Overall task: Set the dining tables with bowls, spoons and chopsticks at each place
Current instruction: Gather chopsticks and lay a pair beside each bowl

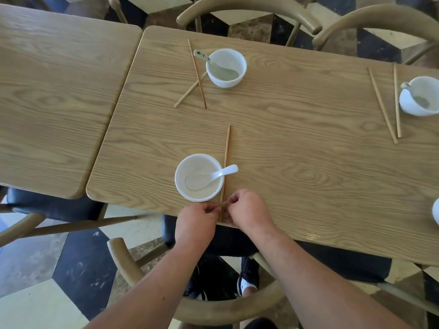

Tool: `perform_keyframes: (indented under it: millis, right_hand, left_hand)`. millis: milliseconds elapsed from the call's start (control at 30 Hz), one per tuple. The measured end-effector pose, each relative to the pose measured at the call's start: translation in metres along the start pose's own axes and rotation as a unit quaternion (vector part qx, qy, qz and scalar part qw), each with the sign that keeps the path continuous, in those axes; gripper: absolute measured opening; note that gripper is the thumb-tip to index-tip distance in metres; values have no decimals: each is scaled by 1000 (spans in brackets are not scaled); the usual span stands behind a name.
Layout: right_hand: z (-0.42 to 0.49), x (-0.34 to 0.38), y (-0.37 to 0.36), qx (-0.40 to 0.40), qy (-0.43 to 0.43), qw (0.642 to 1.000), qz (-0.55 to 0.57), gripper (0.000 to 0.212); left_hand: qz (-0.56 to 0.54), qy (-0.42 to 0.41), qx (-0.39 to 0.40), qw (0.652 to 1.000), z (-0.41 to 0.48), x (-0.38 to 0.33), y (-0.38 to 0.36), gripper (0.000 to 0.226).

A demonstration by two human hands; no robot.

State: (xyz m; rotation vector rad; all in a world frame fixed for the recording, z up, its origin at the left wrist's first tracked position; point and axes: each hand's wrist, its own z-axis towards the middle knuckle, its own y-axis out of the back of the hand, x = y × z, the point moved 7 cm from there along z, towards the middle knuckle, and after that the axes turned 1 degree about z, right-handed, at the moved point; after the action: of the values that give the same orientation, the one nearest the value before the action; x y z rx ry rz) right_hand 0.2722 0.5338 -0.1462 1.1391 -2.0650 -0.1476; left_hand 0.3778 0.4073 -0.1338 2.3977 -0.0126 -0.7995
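A white bowl (199, 177) with a white spoon (211, 177) in it stands near the front edge of the wooden table (297, 162). A pair of chopsticks (226, 160) lies side by side just right of the bowl, pointing away from me. My left hand (198, 222) and my right hand (247, 208) meet at the near ends of the chopsticks and pinch them with curled fingers. Across the table stands a second white bowl (226, 67) with a patterned spoon (204, 57), and crossed chopsticks (196, 74) lie to its left.
At the right edge a third bowl (419, 96) with a spoon has two chopsticks (389, 105) beside it, and part of a fourth bowl (436, 211) shows lower down. A second table (54, 91) adjoins on the left. Wooden chairs (247, 10) ring the tables.
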Motion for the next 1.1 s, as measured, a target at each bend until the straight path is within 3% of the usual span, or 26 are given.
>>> perform_keyframes:
  millis: [200, 333, 500, 633, 800, 933, 1100]
  right_hand:
    - [-18, 6, 8, -6, 23, 1000, -8, 11]
    - [-54, -9, 39, -54, 49, 997, -10, 15]
    - [-114, -71, 111, -160, 28, 987, -23, 14]
    - [-153, -132, 190, -229, -3, 973, 37, 9]
    - [-178, -207, 296, -290, -14, 956, 45, 12]
    - [-179, -279, 383, -309, -19, 948, 72, 7]
    - [-142, -356, 455, -232, -35, 970, 67, 15]
  left_hand:
    - [-15, -14, -18, 1000, -6, 1, 2, 15]
    - [2, -25, -40, 999, -36, 2, 5, 23]
    - [115, -131, 81, 981, -85, -54, -35, 33]
    - [169, -211, 155, 950, -117, -133, -93, 13]
    - [159, -260, 176, 936, -157, -211, -196, 10]
    - [153, -243, 153, 946, -184, -253, -296, 21]
    - [98, -147, 109, 978, -202, -272, -386, 20]
